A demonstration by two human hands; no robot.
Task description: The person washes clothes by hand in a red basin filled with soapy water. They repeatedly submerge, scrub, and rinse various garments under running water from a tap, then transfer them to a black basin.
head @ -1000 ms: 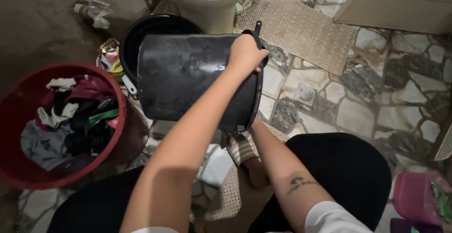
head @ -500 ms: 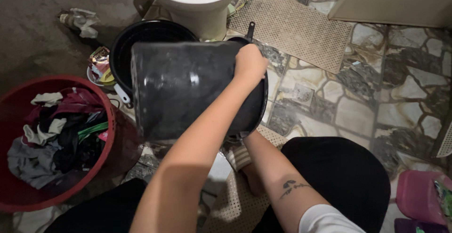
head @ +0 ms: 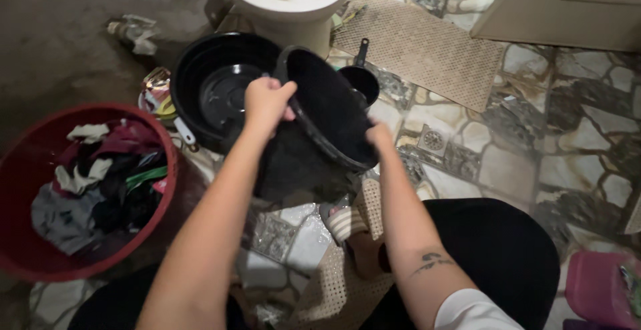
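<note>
Head view looks down on a bathroom floor of irregular stone tiles (head: pixel 534 136), with bare grey concrete off to the left. Biggest of the loose things is the red plastic basin (head: pixel 23 250) at the left edge, heaped with crumpled laundry (head: pixel 93 183) in grey, black, maroon and green. Beside it, nearer the middle, a wide black tub (head: pixel 193 70) sits on the floor with a little water glinting in its bottom, and behind that stands the white toilet bowl (head: pixel 294 0). A beige perforated mat (head: pixel 427 46) lies to the right of the toilet. The person holds a black bucket (head: pixel 330 113) tilted on its side just right of the tub, its open mouth turned up and to the right, its base down toward the floor. Their left hand (head: pixel 267 100) is clamped over the near-left part of the rim, fingers curled tight around the edge; their right hand (head: pixel 378 135) grips the opposite, lower-right part of the rim. A small black dipper with a long handle (head: pixel 360 76) rests on the tiles right behind the bucket. A striped sandal (head: pixel 347 222) shows below the bucket, on a second perforated mat. A small square floor drain (head: pixel 434 140) sits in the tiles to the right.
</note>
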